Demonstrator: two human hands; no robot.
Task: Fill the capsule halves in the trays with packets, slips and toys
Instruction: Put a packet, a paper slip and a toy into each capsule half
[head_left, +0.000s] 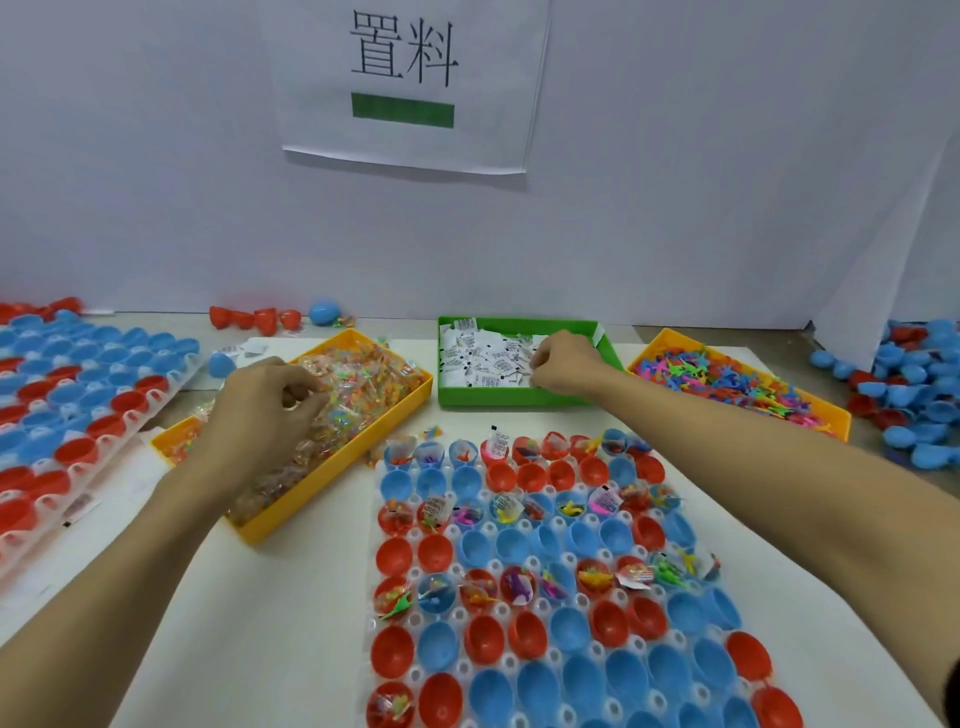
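Far left: stacked clear trays (156, 410) loaded with red and blue capsule halves (78, 395), running off the frame edge. Behind them, a few loose red halves (249, 318) and one blue (324, 312) against the white wall.

Left hand (260, 410) is over the yellow bin (332, 467) of clear packets (363, 384) holding coloured bits. Fingers curled, tips bunched down into the pile; looks like a pinch on packets, though exactly what's between the fingertips is hard to tell.

Centre front: working tray (524, 670) on the white table (260, 623), red and blue halves in a grid. Back row, third row and fifth row mostly filled with packets, slips and small toys; rows between them bare. One filled half at near-left corner.

Green bin (519, 397) behind the tray, full of white printed slips (483, 358). Right hand (563, 364) sits in it, fingers curled down, thumb and fingertips pinching at slips on the pile's right side.

Right: second yellow bin (831, 415) heaped with small bright plastic toys (727, 379). Far right: loose pile of blue and red halves (919, 395) on the table.

Paper sign (410, 83) on wall above, green bar under printed characters.
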